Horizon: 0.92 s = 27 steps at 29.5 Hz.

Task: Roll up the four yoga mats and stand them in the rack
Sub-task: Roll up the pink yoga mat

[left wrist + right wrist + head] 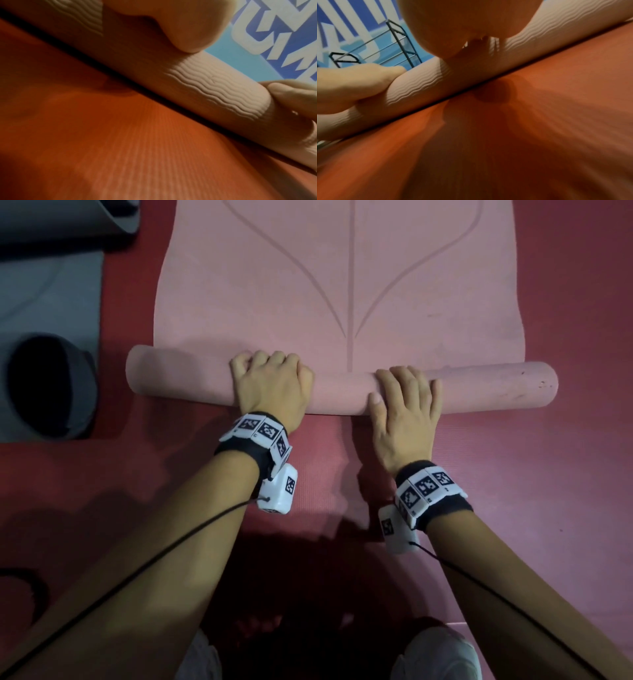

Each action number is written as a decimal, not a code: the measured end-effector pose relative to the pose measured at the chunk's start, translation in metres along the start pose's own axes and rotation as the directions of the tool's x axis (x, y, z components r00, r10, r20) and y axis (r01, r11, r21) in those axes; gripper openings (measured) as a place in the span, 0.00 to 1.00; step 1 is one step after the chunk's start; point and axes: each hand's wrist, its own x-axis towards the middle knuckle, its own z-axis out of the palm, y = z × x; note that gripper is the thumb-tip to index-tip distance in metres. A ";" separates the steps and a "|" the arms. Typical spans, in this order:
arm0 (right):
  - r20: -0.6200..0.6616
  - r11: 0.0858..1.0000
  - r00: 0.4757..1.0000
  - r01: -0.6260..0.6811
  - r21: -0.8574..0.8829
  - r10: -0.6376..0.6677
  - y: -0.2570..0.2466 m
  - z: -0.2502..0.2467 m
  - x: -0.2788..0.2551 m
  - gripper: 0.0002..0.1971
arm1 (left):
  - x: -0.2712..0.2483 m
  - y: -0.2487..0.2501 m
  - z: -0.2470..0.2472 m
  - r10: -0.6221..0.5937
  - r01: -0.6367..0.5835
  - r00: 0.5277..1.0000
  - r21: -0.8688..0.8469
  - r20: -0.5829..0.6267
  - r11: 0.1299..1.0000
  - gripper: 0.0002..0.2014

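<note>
A pink yoga mat [342, 285] lies on a red ribbed mat [513, 491], and its near end is rolled into a tube [496, 386] running left to right. My left hand [270, 381] grips the tube left of centre, its fingers curled over the top. To the right of centre my right hand [406, 395] holds it with the fingers wrapped over and the thumb on the near side. The left wrist view shows the wavy-textured tube [214, 88] under my left hand [171, 20]. In the right wrist view my right hand [462, 20] sits on the tube [419, 83], with the black metal rack [399, 40] beyond.
A rolled grey mat [51, 386] lies end-on at the left on a flat grey mat [48, 296]. Another grey roll [68, 220] is at the top left. My knees [442, 655] are at the bottom edge. A blue and white wall [274, 33] stands behind.
</note>
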 end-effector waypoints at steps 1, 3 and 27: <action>0.009 1.000 1.000 0.003 -0.015 -0.003 0.000 0.002 0.005 0.21 | 0.003 0.001 -0.002 -0.004 0.004 1.000 0.001 0.026 1.000 0.21; 0.037 0.999 0.999 0.001 -0.045 0.001 0.000 0.003 0.019 0.22 | 0.005 0.000 -0.004 0.002 -0.001 0.999 -0.033 0.042 0.999 0.21; 0.554 0.981 0.832 0.077 -0.176 0.034 -0.007 -0.041 0.046 0.36 | -0.003 -0.007 -0.034 0.103 -0.121 0.912 0.020 0.398 0.993 0.33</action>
